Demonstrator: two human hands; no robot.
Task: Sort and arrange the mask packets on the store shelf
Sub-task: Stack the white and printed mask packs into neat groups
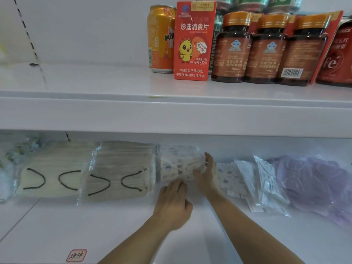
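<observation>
The printed mask packet (178, 169) lies on the lower shelf (114, 225), just right of the grey mask pack (118, 172). The left hand (172, 201) presses its near edge with curled fingers; the right hand (206, 173), fingers straight, squares its right end, likely aligning it.

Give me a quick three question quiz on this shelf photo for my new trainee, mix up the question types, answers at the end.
1. True or false: both hands rest on the printed mask packet.
2. Which item stands directly right of the orange can? A) brown bottle B) red box C) purple packets
3. Fill in: the two beige mask packs with black ear loops lie to the ____ of the printed packet.

Key
1. True: left hand at its front edge, right hand on its right end.
2. B, the red box.
3. Left; the nearer pack adjoins it.
</observation>
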